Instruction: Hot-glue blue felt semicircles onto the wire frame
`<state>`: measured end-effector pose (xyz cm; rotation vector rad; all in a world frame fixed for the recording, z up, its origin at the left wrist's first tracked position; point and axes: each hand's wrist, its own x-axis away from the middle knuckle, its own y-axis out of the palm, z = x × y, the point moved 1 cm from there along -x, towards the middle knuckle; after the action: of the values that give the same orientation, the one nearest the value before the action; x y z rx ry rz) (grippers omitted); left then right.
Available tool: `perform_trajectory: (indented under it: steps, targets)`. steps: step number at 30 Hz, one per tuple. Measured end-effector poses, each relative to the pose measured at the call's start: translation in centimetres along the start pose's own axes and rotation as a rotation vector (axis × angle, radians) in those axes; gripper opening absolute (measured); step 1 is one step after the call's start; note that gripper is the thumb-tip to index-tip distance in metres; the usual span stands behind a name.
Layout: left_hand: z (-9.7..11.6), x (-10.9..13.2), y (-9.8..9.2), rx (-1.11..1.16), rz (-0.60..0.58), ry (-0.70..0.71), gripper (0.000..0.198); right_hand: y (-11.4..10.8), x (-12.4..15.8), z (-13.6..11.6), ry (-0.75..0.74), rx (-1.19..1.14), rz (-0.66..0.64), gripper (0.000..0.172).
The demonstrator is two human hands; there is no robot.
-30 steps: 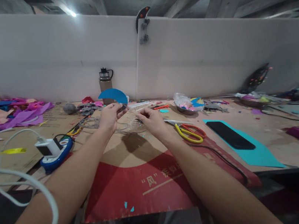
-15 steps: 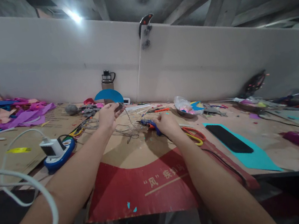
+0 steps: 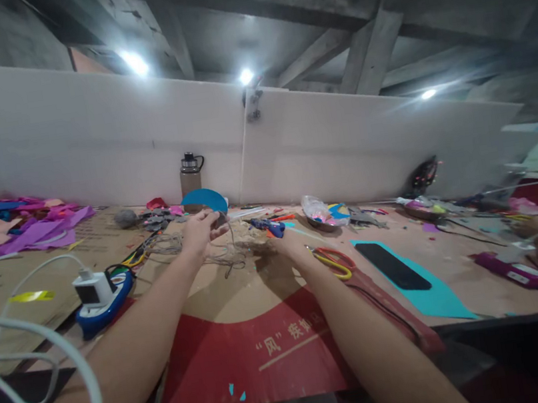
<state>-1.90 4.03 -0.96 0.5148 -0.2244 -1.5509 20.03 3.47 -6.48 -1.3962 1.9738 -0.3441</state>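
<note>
- Two bare hands stretched forward above a red-and-tan cardboard (image 3: 255,378).
- In left hand (image 3: 198,237), pinched by the fingers near its lower right end: blue piece (image 3: 205,199), rounded edge upward, in front of a bottle (image 3: 190,181).
- Just beside the left fingers, a thin grey strand dangling; below, a grey tangle (image 3: 230,261) on the cardboard.
- At right hand (image 3: 285,245), touching: blue tool (image 3: 267,225) with an orange part, narrow end toward the left hand; fingers blurred, cannot tell whether clasped around it.
- Near the right forearm: yellow and red handles (image 3: 336,264).
- Farther right: black phone (image 3: 393,267) on a turquoise sheet (image 3: 446,303).
</note>
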Motion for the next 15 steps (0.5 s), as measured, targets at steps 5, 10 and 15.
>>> perform_trajectory:
  steps: [5,10,15]
  targets:
    - [0.2,-0.1,-0.3,0.072,0.041,-0.181,0.002,-0.2,0.2,-1.7,0.083,-0.181,0.084,0.022]
    - [-0.1,-0.2,-0.5,0.005,0.041,-0.153,0.005,-0.7,1.3,-4.3,0.053,-0.629,0.02,0.034]
    - [-0.9,-0.5,-0.8,-0.18,-0.021,-0.02,0.02,-1.7,2.2,-6.2,-0.117,-0.785,-0.104,0.036]
